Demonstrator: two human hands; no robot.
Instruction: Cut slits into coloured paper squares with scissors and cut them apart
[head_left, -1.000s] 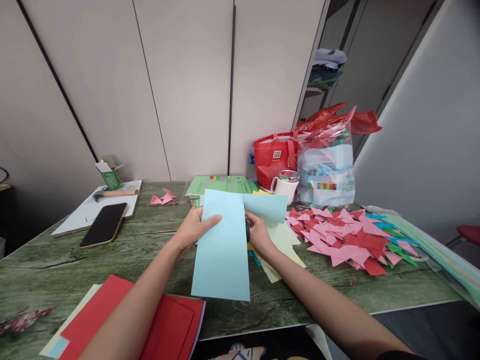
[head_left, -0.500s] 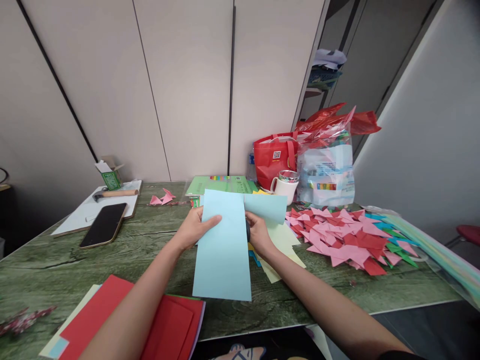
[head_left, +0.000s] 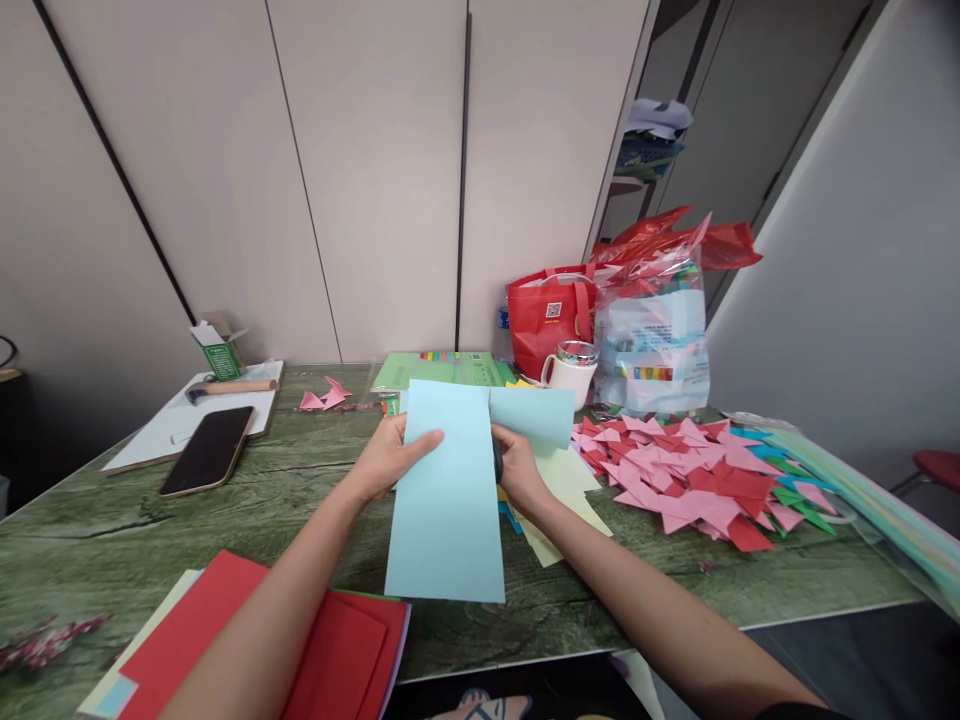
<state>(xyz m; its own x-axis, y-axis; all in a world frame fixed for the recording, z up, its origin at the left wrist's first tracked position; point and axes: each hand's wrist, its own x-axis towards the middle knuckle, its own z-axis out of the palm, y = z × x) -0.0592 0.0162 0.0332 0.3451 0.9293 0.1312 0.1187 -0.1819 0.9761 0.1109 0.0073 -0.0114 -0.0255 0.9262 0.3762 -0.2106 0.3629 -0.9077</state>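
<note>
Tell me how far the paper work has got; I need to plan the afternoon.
Done: a pile of folded red and pink triangles lies on the table. In hand: the left hand and right hand hold a light blue sheet, seemingly being cut. Left: red sheets and yellow sheets lie unfolded.

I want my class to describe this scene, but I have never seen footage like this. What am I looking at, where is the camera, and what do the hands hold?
There is no machine here: a person wears a camera on the head, looking forward and down, so the two bare arms are the wearer's own. The left hand grips a light blue sheet at its left edge. The right hand holds something dark at the sheet's right edge, mostly hidden, where a second blue piece stands off. On the green table lie a phone, a hammer, red sheets, a white mug and a heap of folded pink and red triangles.
</note>
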